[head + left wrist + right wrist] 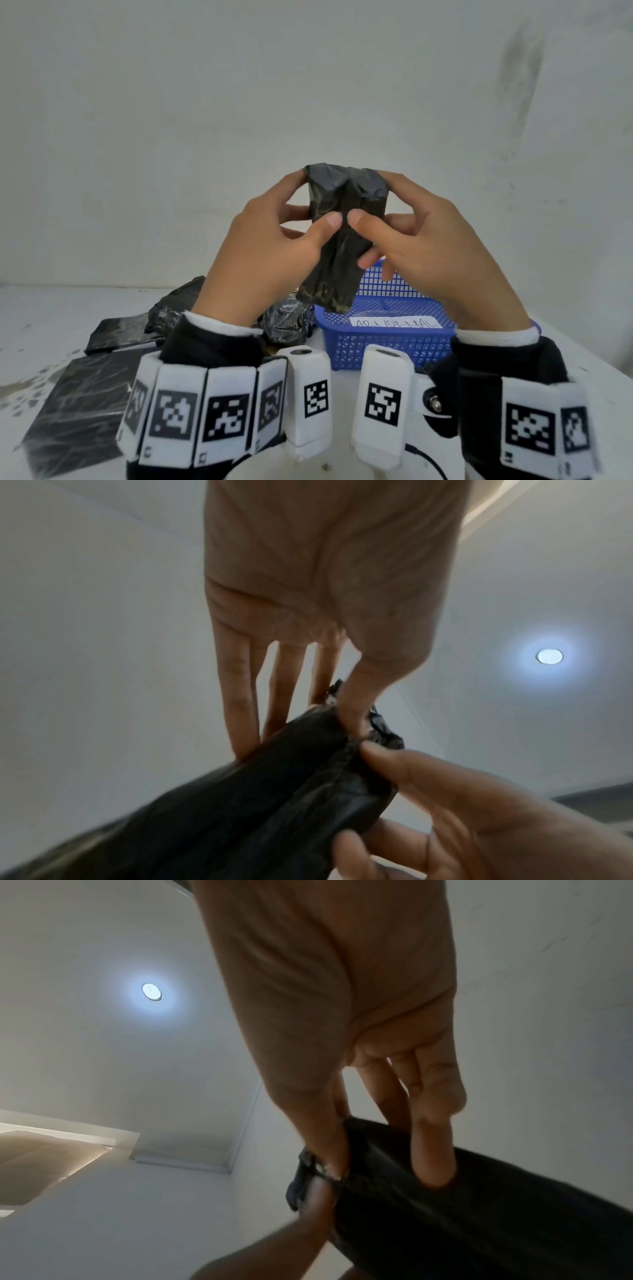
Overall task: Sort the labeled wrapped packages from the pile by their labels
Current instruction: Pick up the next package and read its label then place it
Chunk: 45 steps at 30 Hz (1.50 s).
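Both hands hold one long black wrapped package [337,236] upright in the air, above the table. My left hand [274,246] grips its left side, thumb on the front and fingers behind. My right hand [407,240] grips the right side the same way, the two thumbs almost touching. No label shows on the side facing me. The left wrist view shows the package [240,804] pinched between my left thumb and fingers [240,710]. In the right wrist view the package [479,1204] lies under my right fingers [431,1145]. A pile of black wrapped packages [171,308] lies on the table below left.
A blue mesh basket [387,339] with a white label reading ABNORMAL stands on the white table [599,394] under the package. A flat black package [78,404] lies at the near left, another [120,330] behind it. A plain white wall is behind.
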Available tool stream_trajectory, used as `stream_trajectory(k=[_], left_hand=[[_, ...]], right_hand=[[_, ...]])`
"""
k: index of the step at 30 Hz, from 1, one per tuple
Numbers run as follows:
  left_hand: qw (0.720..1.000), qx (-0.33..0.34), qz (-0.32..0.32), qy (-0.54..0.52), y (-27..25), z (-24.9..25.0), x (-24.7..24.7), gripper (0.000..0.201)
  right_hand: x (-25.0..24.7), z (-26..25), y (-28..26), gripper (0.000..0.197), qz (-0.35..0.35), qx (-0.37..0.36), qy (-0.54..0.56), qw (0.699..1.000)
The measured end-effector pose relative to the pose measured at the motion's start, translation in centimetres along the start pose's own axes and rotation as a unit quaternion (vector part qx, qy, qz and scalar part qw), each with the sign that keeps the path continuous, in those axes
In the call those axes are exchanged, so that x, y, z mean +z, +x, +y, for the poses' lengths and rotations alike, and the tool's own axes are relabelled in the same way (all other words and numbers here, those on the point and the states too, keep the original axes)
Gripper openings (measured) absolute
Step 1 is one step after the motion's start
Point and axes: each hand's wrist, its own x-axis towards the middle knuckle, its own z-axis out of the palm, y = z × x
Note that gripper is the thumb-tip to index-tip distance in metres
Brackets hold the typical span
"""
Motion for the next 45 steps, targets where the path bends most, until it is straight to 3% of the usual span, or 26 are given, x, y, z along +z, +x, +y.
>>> stream_trajectory(k=[4,12,16,18,21,25,27,29,33,39,45], left_hand=[[0.997,-0.018,0.007,-0.074,-0.2,0.6,-0.4,0.021],[0.995,-0.022,0.007,-0.099,-0.1,0.5,-0.2,0.013],[0.993,-0.023,0.013,-0.118,-0.2,0.6,-0.1,0.013],[0.992,-0.027,0.015,-0.121,-0.3,0.9,0.1,0.023],[0.990,-0.046,0.039,-0.127,-0.2,1.0,0.1,0.047],[0.988,-0.057,0.083,-0.118,0.2,0.1,0.1,0.035],[0.988,-0.084,0.072,-0.110,0.3,-0.1,0.4,0.047],[0.986,-0.091,0.050,-0.129,0.2,0.0,0.6,0.046],[0.990,-0.072,0.038,-0.113,0.2,0.2,0.7,0.042],[0.995,-0.038,0.036,-0.087,0.0,0.4,0.3,0.024],[0.996,-0.013,0.016,-0.085,-0.2,0.5,0.0,0.027]], right_hand=[[0.1,-0.4,0.0,0.030,0.002,0.010,0.051,0.999],[0.0,-0.8,-0.4,0.012,0.006,0.001,0.060,0.998],[0.1,-0.5,-0.3,0.007,0.015,-0.008,0.070,0.997],[0.1,-0.2,-0.3,0.006,0.017,-0.016,0.055,0.998],[-0.1,-0.3,-0.3,0.017,0.019,-0.022,0.033,0.999],[-0.5,-0.2,-0.5,0.007,0.014,-0.010,0.060,0.998],[-0.5,0.1,-0.4,0.031,0.004,0.002,0.075,0.997],[-0.3,0.2,-0.2,0.048,0.002,0.009,0.078,0.997],[-0.3,0.2,-0.2,0.055,0.002,0.008,0.085,0.996],[-0.5,0.1,-0.2,0.048,0.012,0.014,0.080,0.997],[-0.8,0.0,-0.4,0.040,0.010,0.023,0.060,0.998]])
